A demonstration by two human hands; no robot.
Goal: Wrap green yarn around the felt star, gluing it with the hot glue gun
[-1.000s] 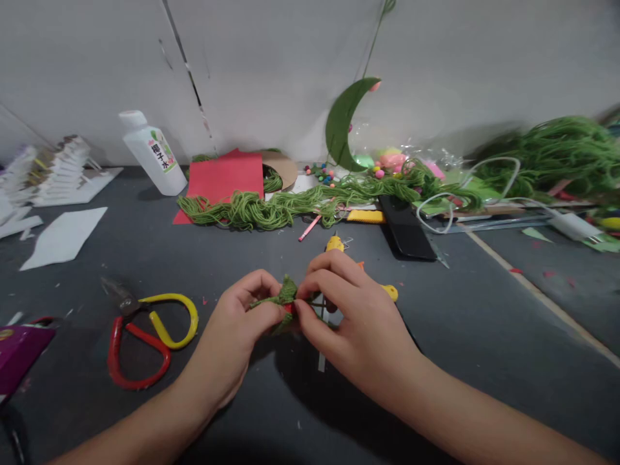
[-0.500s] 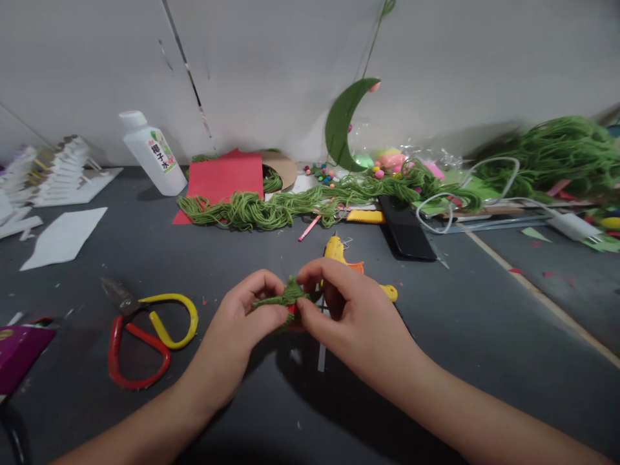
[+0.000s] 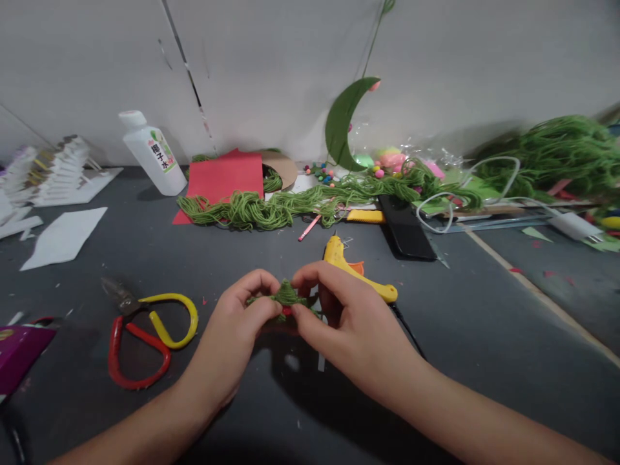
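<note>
Both hands pinch a small green yarn-wrapped piece (image 3: pixel 287 294) with a pointed top and a bit of red below it. My left hand (image 3: pixel 245 310) is closed on its left side, thumb in front and fingers behind. On the right side, my right hand (image 3: pixel 346 310) grips it between thumb and forefinger. The fingers hide much of the piece, so its full shape does not show. Just behind my right hand lies a yellow glue gun (image 3: pixel 356 271) with an orange trigger. A clear glue stick (image 3: pixel 321 362) shows partly below the right hand.
Scissors (image 3: pixel 150 323) with red and yellow handles lie left. Behind are green yarn (image 3: pixel 261 210), red paper (image 3: pixel 225 174), a black phone (image 3: pixel 407 229) and a yellow cutter (image 3: pixel 365 217). A white bottle (image 3: pixel 155 155) stands near the wall; a green crescent (image 3: pixel 341 126) hangs there.
The green piece and both hands have shifted slightly left. My right hand has drawn closer to the left, uncovering more of the glue gun.
</note>
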